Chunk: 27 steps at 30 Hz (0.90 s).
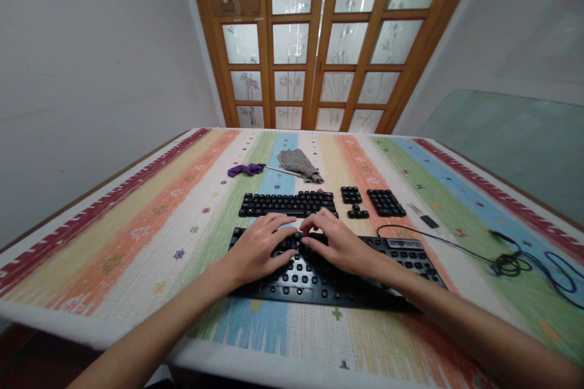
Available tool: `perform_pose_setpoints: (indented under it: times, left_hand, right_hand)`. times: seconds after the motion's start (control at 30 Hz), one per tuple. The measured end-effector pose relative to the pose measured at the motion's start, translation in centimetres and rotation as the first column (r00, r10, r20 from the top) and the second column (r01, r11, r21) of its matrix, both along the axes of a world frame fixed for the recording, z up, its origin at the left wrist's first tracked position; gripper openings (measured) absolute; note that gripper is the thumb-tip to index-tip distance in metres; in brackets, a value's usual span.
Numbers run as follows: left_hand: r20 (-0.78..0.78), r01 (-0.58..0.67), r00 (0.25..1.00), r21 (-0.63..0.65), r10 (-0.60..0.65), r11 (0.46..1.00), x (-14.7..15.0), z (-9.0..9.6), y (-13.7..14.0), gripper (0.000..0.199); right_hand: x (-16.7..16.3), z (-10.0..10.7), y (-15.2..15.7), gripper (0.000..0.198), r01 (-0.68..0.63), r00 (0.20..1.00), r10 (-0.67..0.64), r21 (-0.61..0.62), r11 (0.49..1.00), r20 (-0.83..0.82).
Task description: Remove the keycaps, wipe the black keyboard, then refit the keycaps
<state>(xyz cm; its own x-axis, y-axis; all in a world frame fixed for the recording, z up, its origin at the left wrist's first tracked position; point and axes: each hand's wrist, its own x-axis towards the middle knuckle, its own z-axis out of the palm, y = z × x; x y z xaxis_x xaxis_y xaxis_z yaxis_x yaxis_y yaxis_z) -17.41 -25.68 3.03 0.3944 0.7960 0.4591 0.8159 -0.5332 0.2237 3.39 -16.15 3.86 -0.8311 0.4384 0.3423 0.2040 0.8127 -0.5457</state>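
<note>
A black keyboard base (314, 293) lies in front of me with most of its keycaps off, so rows of small bare key posts show. My left hand (262, 247) rests over its upper left part, fingers stretched forward and thumb apart. From the other side, my right hand (340, 243) bends its thumb and index finger close together at the base's top row. Anything between those fingertips is too small to make out. Just beyond my hands, loose black keycaps (292, 202) are laid out in keyboard order. My forearms and hands hide part of the base.
More keycaps form a small block (351, 194), an arrow cluster (358, 213) and a number pad (385, 202). A small dark-handled tool (429, 220) lies right of them. Farther back are a grey cloth (298, 163) and a purple cloth (245, 169). A coiled cable (508, 264) lies right.
</note>
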Motion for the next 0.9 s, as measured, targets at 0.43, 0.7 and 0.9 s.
perform_pose_setpoints:
  times: [0.43, 0.7, 0.9]
  left_hand:
    - [0.054, 0.031, 0.998, -0.001, -0.031, 1.0, 0.8, -1.5, 1.1, 0.018]
    - [0.074, 0.031, 0.997, -0.011, -0.031, 0.999, 0.9, -1.8, 1.2, 0.014]
    - [0.096, 0.035, 0.995, -0.014, -0.033, 0.999, 1.0, -1.8, 1.1, 0.015]
  right_hand:
    - [0.0, -1.5, -0.4, 0.009, -0.027, 0.999, 0.029, 0.056, 0.998, -0.035]
    - [0.3, -1.6, -0.3, 0.011, -0.069, 0.996, 0.075, 0.115, 0.991, -0.045]
    - [0.3, -1.6, -0.4, 0.011, -0.056, 0.997, 0.064, 0.148, 0.987, -0.048]
